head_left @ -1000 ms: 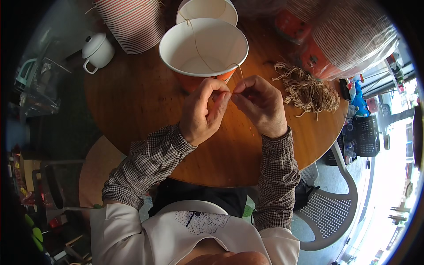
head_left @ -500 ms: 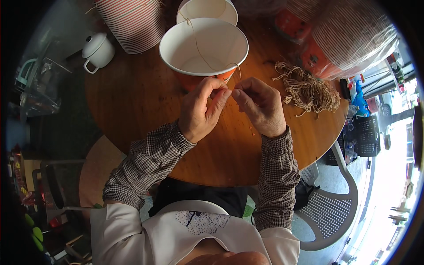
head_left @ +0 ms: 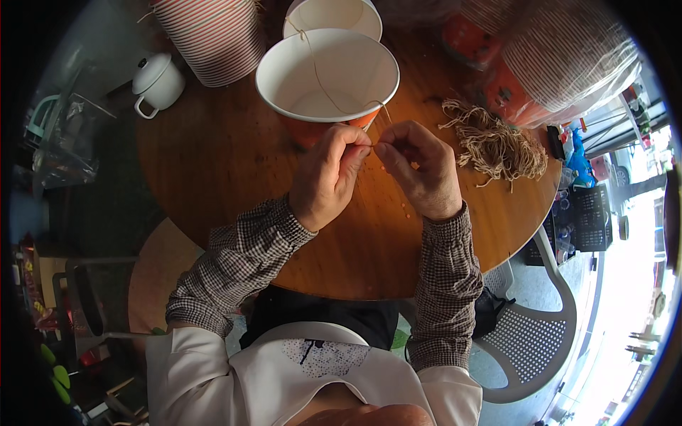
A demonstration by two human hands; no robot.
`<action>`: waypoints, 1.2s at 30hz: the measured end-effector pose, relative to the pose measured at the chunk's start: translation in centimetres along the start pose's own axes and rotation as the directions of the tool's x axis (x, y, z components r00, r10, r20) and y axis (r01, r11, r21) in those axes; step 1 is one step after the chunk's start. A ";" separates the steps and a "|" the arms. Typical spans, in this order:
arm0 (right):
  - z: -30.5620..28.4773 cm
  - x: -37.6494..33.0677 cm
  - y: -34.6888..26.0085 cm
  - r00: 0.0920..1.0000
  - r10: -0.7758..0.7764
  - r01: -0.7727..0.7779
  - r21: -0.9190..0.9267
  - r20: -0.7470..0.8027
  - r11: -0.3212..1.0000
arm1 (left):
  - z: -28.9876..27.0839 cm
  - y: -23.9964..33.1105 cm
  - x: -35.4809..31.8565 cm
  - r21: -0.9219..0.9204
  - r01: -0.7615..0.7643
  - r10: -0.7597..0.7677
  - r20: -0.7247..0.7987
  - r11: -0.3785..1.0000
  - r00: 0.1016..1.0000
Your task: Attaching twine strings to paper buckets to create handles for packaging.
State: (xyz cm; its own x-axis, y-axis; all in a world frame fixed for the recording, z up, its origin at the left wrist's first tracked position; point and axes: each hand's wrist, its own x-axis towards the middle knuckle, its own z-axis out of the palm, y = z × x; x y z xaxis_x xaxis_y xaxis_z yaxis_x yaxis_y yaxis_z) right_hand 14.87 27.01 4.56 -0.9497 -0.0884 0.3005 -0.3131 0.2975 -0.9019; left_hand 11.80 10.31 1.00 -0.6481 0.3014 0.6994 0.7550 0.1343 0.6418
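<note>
A large white-lined paper bucket (head_left: 330, 67) with an orange-red outside stands in front of me on the table. A thin tan string (head_left: 321, 79) crosses its mouth from the far rim and hangs over the near rim toward my fingers. My left hand (head_left: 328, 174) pinches the string's end between thumb and forefinger, just below the near rim. Close beside it, my right hand (head_left: 420, 170) also pinches the string, the fingertips of both hands almost touching. The bit of string between the fingertips is too small to make out clearly.
Behind is a second white bucket (head_left: 337, 15). A tall stack of buckets (head_left: 213, 42) and a white lidded enamel mug (head_left: 158, 82) are at left. On the right lie a bundle of tan strings (head_left: 501, 145) and plastic-wrapped bucket stacks (head_left: 561, 60). A grey chair (head_left: 529, 334) stands beside the round table (head_left: 355, 263).
My fingertips have parted slightly, the right hand shifting a little to the right. The bucket has not moved.
</note>
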 end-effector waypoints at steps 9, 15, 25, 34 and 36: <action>0.1 0.0 0.3 0.999 -0.044 0.044 -0.051 0.009 0.998 | 0.0 0.0 0.0 0.002 -0.011 0.011 0.004 1.000 1.000; 0.0 -0.1 0.2 0.993 -0.099 0.096 -0.042 -0.058 0.994 | -0.3 -0.1 -0.2 -0.013 0.008 -0.008 -0.004 1.000 1.000; -0.2 -0.1 -0.3 0.992 -0.124 0.123 -0.130 -0.002 0.984 | -0.4 -0.3 0.1 0.091 -0.096 0.097 -0.001 0.991 0.995; 3.1 0.3 1.1 0.974 0.192 -0.120 0.444 -0.122 0.888 | -2.5 0.5 2.7 0.529 -0.272 0.366 -0.080 0.804 0.927; 3.5 0.2 1.1 0.974 0.196 -0.108 0.534 -0.111 0.838 | -2.5 0.4 2.6 0.554 -0.239 0.317 -0.048 0.798 0.947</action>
State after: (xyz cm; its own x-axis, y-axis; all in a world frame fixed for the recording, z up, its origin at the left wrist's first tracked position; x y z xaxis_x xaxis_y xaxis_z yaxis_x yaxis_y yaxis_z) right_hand 14.25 23.95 2.52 -0.9856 0.0782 0.1502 -0.1652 -0.2489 -0.9543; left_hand 10.17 8.80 3.92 -0.3797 0.2827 0.8809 0.8119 0.5582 0.1708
